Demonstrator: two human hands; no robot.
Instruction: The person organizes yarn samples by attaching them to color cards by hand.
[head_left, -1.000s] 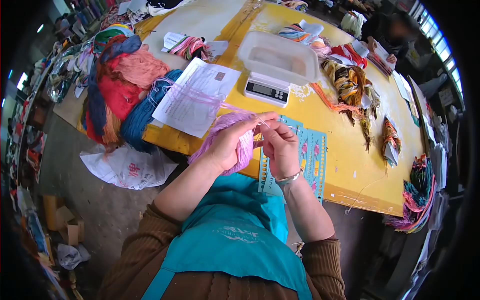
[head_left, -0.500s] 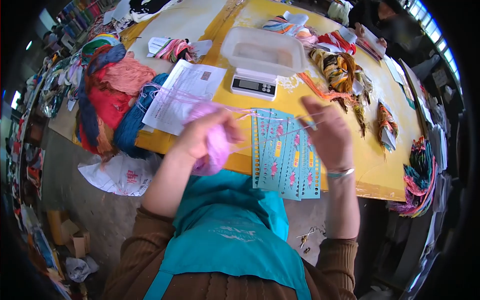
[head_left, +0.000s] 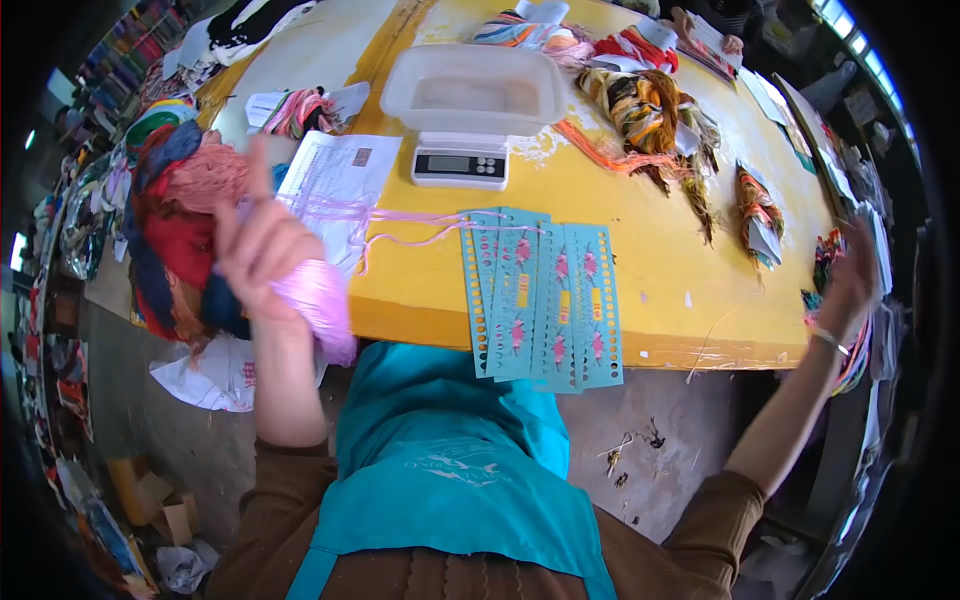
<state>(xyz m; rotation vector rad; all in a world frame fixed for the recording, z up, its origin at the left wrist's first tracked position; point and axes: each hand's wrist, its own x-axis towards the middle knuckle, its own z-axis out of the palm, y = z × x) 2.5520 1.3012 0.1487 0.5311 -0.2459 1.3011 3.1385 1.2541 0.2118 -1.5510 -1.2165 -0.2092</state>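
My left hand [head_left: 265, 250] is raised at the left, its index finger stretched up and other fingers curled, with a skein of pink-lilac yarn [head_left: 318, 300] hanging at its palm and wrist. Loose lilac strands [head_left: 410, 222] run from beside it over a printed paper [head_left: 335, 185] to the teal punched cards [head_left: 545, 300] at the table's front edge. Far to the right, my right hand [head_left: 852, 280] is blurred beside hanging multicoloured yarn [head_left: 828, 255]; its fingers are too smeared to read.
A digital scale [head_left: 461, 162] stands in front of a clear plastic tub [head_left: 473, 85] on the yellow table [head_left: 690, 290]. Brown and orange yarn bundles [head_left: 645, 115] lie at the right, a red and blue yarn heap [head_left: 180, 220] at the left. Another person's hand [head_left: 733, 45] shows at the back.
My left hand has moved left with the lilac skein, its index finger now raised. My right hand has swung far right, away from the strands, which now lie slack over the cards.
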